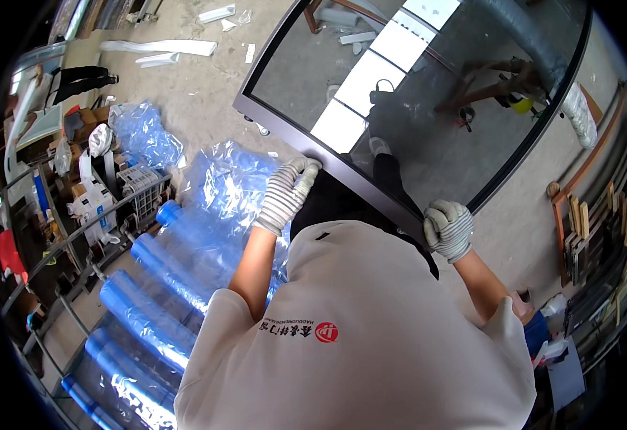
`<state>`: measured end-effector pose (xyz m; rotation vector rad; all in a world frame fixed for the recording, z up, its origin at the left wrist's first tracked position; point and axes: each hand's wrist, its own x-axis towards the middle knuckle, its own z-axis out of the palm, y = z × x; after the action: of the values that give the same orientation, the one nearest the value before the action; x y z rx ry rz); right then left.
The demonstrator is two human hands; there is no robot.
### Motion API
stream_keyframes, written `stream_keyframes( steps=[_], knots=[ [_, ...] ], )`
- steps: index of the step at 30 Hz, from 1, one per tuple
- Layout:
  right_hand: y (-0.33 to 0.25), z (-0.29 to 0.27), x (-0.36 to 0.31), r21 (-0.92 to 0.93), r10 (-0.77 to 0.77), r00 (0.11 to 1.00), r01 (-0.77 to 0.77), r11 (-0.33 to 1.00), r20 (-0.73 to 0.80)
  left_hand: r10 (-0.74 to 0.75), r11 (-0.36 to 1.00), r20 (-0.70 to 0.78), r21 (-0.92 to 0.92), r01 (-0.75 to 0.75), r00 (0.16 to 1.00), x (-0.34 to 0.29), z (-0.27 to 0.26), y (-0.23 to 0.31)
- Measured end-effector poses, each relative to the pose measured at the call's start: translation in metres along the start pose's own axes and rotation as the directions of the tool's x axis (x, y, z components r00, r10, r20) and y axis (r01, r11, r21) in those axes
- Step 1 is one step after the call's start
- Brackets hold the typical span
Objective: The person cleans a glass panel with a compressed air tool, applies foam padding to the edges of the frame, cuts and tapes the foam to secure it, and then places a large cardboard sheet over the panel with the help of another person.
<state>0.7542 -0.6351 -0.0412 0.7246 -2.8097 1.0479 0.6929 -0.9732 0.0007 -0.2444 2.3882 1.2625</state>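
Before me is a large glass panel in a dark grey metal frame (360,180), its near edge close to my body. The dark glass (428,136) reflects bright ceiling panels and the room. My left hand (289,192), in a grey-and-white striped glove, is closed on the near edge of the frame, left of its middle. At the near right corner my right hand (448,229), gloved the same way, has its fingers curled round the frame. The undersides of the frame under both hands are hidden.
Blue plastic film (227,183) and blue-wrapped rolls (145,315) lie at my left beside a metal rail rack (63,247) with boxes. White foam strips (159,47) are on the concrete floor (206,93). Long profiles (586,229) lean at the right.
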Motion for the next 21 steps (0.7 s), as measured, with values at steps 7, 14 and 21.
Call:
stream_keyframes(
  steps=[7, 14, 21],
  knots=[
    [-0.009, 0.004, 0.003, -0.069, 0.032, 0.999, -0.033, 0.997, -0.016, 0.056, 0.997, 0.080, -0.050, -0.052, 0.995, 0.017, -0.025, -0.004],
    [-0.020, 0.010, -0.008, -0.339, 0.282, 0.959, -0.265, 0.903, 0.002, 0.144, 0.985, 0.082, -0.107, -0.135, 0.986, 0.016, -0.091, -0.027],
    [-0.050, 0.064, 0.113, -0.516, 0.308, 0.943, -0.202, 0.832, 0.127, -0.056, 0.922, -0.311, -0.380, -0.070, 0.949, -0.018, -0.152, -0.142]
  ],
)
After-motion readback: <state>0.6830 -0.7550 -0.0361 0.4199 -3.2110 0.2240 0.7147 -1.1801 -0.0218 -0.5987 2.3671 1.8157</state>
